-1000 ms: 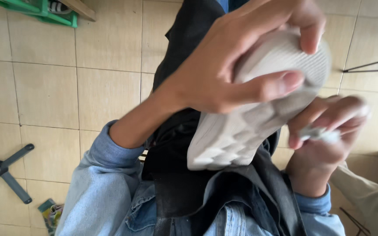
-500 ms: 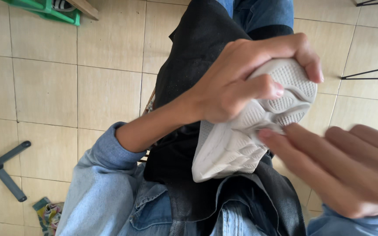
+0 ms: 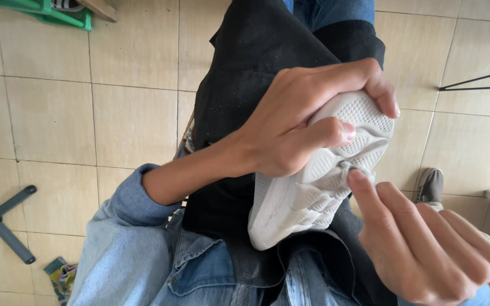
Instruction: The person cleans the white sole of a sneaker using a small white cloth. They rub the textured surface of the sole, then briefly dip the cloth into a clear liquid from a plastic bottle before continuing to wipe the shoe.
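A floor of large beige tiles is seen below, and over it a black apron is spread along the lap, with blue denim sleeves and jeans under it. Above the apron a white sneaker is held with its ribbed sole turned up to the camera, toe end to the upper right. The sneaker is gripped by the left hand: the fingers are wrapped over the toe end and the thumb is pressed flat on the sole. The right hand is placed at the lower right, its fingers kept close together and only slightly bent, and the index fingertip is touching a small raised bit in the middle of the sole; whether that bit is pinched cannot be told. A green plastic stool is seen at the top left, a black chair base at the left edge, and a small colourful packet lies on the tiles at the bottom left. A grey shoe stands on the floor at the right.
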